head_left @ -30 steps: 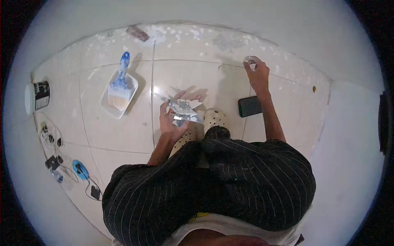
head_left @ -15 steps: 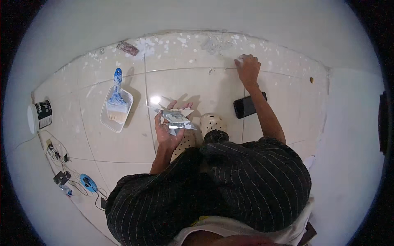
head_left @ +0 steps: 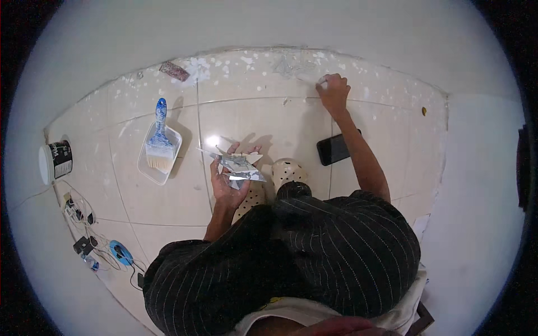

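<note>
My left hand [head_left: 227,187] is palm up in front of my knees, cupping a pile of thin, jagged grey and white flakes [head_left: 242,166]. Some flakes stick out past the fingers. My right hand [head_left: 335,92] reaches forward to the tiled floor [head_left: 252,120], its fingers closed in a pinch. A small pale piece [head_left: 321,84] shows at those fingertips; its exact kind is hard to make out. Just left of this hand, a patch of grey residue [head_left: 288,64] lies near the wall.
A black phone [head_left: 333,149] lies under my right forearm. On the left, a blue-handled paintbrush [head_left: 161,131] rests in a white tray [head_left: 147,173]. A reddish block [head_left: 175,71] sits by the wall. Farther left are a tub [head_left: 56,159] and tangled cables [head_left: 92,224].
My right hand has shifted slightly to the left along the floor, still pinched. My left hand stays in place with the flakes. The whole view has tilted a little.
</note>
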